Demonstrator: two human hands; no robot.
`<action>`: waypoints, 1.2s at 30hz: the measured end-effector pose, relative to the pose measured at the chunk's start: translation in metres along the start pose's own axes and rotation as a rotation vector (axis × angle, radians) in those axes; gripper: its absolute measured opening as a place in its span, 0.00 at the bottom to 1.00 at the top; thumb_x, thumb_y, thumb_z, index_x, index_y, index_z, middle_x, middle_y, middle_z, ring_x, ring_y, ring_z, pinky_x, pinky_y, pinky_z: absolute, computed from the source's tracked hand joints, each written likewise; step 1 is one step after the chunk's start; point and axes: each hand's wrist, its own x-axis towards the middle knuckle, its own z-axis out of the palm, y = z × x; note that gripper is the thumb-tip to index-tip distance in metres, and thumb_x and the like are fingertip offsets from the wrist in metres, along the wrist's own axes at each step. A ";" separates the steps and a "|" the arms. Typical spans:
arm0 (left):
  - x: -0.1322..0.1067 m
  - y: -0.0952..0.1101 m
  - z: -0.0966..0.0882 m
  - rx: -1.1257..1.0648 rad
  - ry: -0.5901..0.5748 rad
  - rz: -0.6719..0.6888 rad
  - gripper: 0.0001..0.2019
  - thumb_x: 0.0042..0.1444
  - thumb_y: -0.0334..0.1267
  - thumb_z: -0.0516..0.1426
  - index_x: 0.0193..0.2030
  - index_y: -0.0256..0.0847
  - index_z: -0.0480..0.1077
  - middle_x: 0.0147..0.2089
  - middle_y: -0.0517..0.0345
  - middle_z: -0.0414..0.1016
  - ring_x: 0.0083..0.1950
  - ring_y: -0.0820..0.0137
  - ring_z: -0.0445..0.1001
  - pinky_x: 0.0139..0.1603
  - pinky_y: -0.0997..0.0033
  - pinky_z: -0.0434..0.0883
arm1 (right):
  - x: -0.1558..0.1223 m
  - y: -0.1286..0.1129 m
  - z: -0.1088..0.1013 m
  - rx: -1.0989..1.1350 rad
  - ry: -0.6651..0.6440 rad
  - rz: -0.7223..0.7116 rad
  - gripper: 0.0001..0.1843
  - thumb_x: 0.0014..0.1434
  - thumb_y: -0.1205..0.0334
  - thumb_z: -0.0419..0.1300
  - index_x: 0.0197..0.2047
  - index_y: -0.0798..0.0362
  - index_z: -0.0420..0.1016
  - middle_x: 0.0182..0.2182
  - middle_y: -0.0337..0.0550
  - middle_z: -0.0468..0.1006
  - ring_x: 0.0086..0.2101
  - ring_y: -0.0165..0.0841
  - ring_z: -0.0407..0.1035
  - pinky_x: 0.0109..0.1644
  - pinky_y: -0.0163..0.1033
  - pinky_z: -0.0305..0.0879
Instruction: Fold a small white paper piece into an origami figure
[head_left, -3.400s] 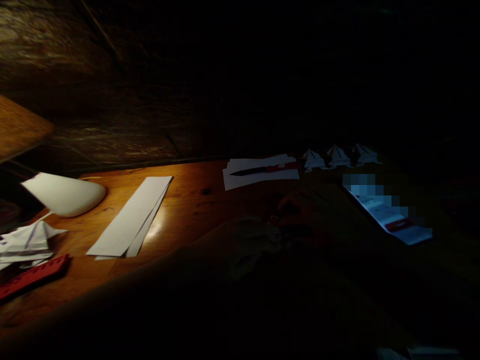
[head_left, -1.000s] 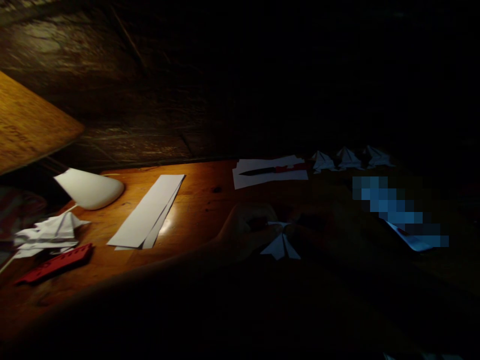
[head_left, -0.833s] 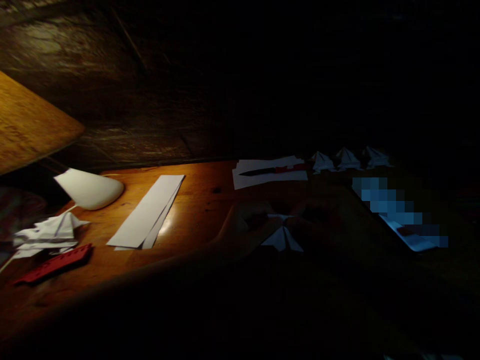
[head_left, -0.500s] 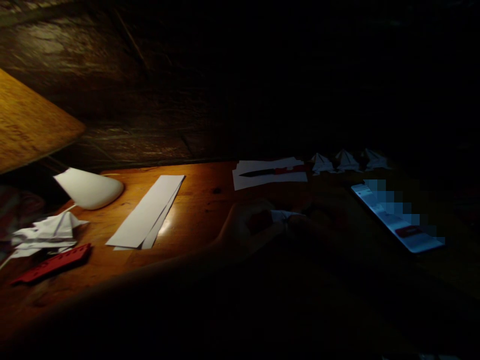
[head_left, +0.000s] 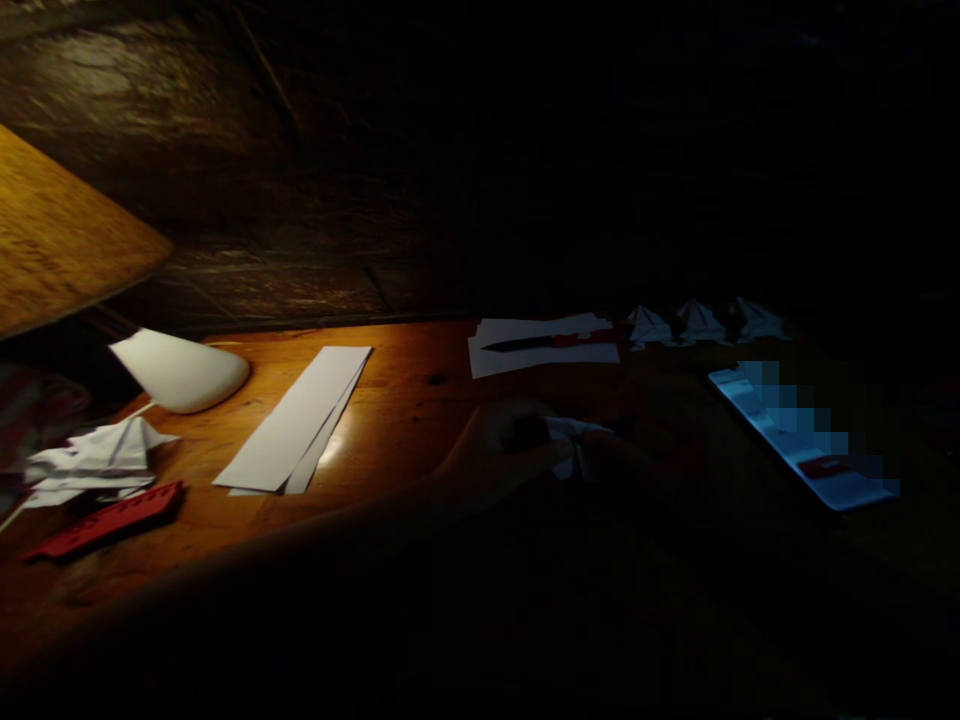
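Between my two hands is a small folded piece of white paper (head_left: 574, 445), just right of the middle of the view. My left hand (head_left: 502, 440) is closed on its left side, thumb and fingers pinching it. My right hand (head_left: 637, 450) grips the right side, but deep shadow hides most of its fingers. Behind the hands, a knife (head_left: 532, 343) with a dark blade and red handle lies on a stack of white paper sheets (head_left: 495, 365). To the right of that stack, three folded paper shapes (head_left: 701, 322) stand in a row.
A lamp with a tan shade (head_left: 67, 240) and white base (head_left: 187, 370) stands at left. Near it lie crumpled folded paper (head_left: 105, 460) and a red perforated object (head_left: 105, 522). White paper strips (head_left: 296, 420) lie on the wooden table (head_left: 405, 400). A lit phone (head_left: 795, 440) rests at right.
The folded paper between my hands has turned and spread, so more of its white surface shows. My hands stay in nearly the same place; the view has shifted slightly.
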 end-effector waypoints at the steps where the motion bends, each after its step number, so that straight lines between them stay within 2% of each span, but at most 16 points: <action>1: 0.001 -0.001 0.000 -0.010 0.021 -0.023 0.11 0.51 0.39 0.68 0.38 0.37 0.75 0.31 0.64 0.75 0.32 0.76 0.73 0.32 0.79 0.68 | 0.000 -0.002 -0.001 -0.017 0.013 -0.032 0.04 0.66 0.62 0.65 0.39 0.49 0.81 0.33 0.41 0.82 0.33 0.34 0.76 0.33 0.38 0.69; 5: 0.004 0.000 -0.001 -0.057 0.024 -0.118 0.11 0.51 0.40 0.68 0.36 0.36 0.76 0.32 0.60 0.78 0.33 0.74 0.75 0.34 0.77 0.70 | 0.000 -0.005 -0.002 -0.057 0.037 -0.136 0.06 0.68 0.63 0.63 0.38 0.50 0.80 0.34 0.42 0.81 0.34 0.34 0.75 0.35 0.38 0.69; 9: 0.004 0.004 -0.002 -0.120 -0.023 -0.109 0.09 0.52 0.38 0.68 0.38 0.37 0.79 0.36 0.55 0.82 0.36 0.71 0.79 0.37 0.74 0.73 | 0.000 -0.004 -0.001 -0.120 0.073 -0.231 0.09 0.70 0.65 0.59 0.38 0.50 0.79 0.34 0.43 0.80 0.34 0.33 0.74 0.36 0.39 0.68; 12: 0.001 0.005 -0.001 -0.185 -0.046 -0.094 0.11 0.53 0.41 0.69 0.40 0.38 0.80 0.35 0.56 0.82 0.34 0.72 0.78 0.35 0.75 0.72 | 0.000 -0.004 -0.003 -0.145 0.061 -0.240 0.13 0.71 0.63 0.58 0.33 0.50 0.78 0.31 0.43 0.78 0.32 0.32 0.71 0.34 0.40 0.64; 16: -0.002 0.003 0.001 -0.145 0.013 -0.108 0.13 0.54 0.47 0.68 0.36 0.37 0.78 0.31 0.56 0.80 0.31 0.72 0.76 0.30 0.76 0.69 | -0.001 -0.007 -0.005 -0.283 0.007 -0.311 0.16 0.73 0.63 0.55 0.33 0.50 0.77 0.30 0.41 0.77 0.31 0.32 0.69 0.32 0.40 0.60; 19: -0.004 0.002 0.003 -0.098 0.058 -0.124 0.13 0.53 0.46 0.68 0.34 0.37 0.78 0.30 0.57 0.79 0.30 0.73 0.74 0.29 0.77 0.68 | -0.002 -0.008 -0.006 -0.370 0.003 -0.363 0.16 0.73 0.64 0.55 0.33 0.50 0.77 0.30 0.40 0.77 0.33 0.32 0.70 0.33 0.41 0.61; 25: -0.004 0.006 0.003 -0.092 0.037 -0.097 0.12 0.54 0.44 0.67 0.31 0.37 0.75 0.27 0.60 0.75 0.27 0.75 0.71 0.26 0.78 0.65 | -0.004 -0.004 -0.005 -0.363 0.032 -0.387 0.09 0.71 0.62 0.59 0.40 0.49 0.80 0.36 0.42 0.81 0.36 0.35 0.72 0.36 0.42 0.64; 28: -0.003 0.006 0.002 -0.086 0.036 -0.032 0.11 0.55 0.43 0.66 0.31 0.37 0.74 0.28 0.60 0.75 0.28 0.76 0.71 0.26 0.79 0.65 | -0.003 0.000 -0.004 -0.319 0.020 -0.360 0.08 0.72 0.62 0.58 0.43 0.48 0.80 0.40 0.41 0.82 0.39 0.36 0.74 0.39 0.43 0.67; 30: -0.002 0.005 0.002 -0.092 0.039 0.004 0.10 0.55 0.41 0.66 0.32 0.37 0.74 0.29 0.61 0.75 0.29 0.77 0.71 0.28 0.79 0.67 | -0.003 0.000 -0.004 -0.284 0.039 -0.302 0.07 0.70 0.58 0.60 0.48 0.47 0.79 0.45 0.43 0.81 0.43 0.38 0.75 0.42 0.43 0.69; 32: -0.001 0.004 0.000 -0.084 0.048 0.032 0.09 0.55 0.40 0.67 0.34 0.37 0.75 0.29 0.61 0.76 0.29 0.77 0.73 0.30 0.79 0.69 | -0.001 -0.001 -0.004 -0.240 0.097 -0.213 0.15 0.66 0.52 0.66 0.54 0.48 0.77 0.48 0.47 0.80 0.46 0.41 0.74 0.44 0.45 0.71; 34: -0.001 0.004 -0.001 -0.047 0.044 0.076 0.08 0.55 0.38 0.66 0.38 0.37 0.76 0.32 0.60 0.78 0.31 0.76 0.75 0.32 0.79 0.70 | 0.001 -0.003 -0.003 -0.148 0.138 -0.090 0.23 0.62 0.50 0.69 0.56 0.49 0.74 0.46 0.49 0.80 0.43 0.42 0.75 0.42 0.44 0.72; 36: -0.002 0.005 -0.003 0.030 0.032 0.149 0.08 0.56 0.37 0.66 0.39 0.37 0.76 0.35 0.58 0.79 0.34 0.74 0.77 0.35 0.77 0.72 | 0.002 -0.007 -0.004 -0.047 0.123 -0.014 0.17 0.62 0.53 0.69 0.52 0.49 0.76 0.41 0.46 0.81 0.37 0.39 0.76 0.37 0.41 0.72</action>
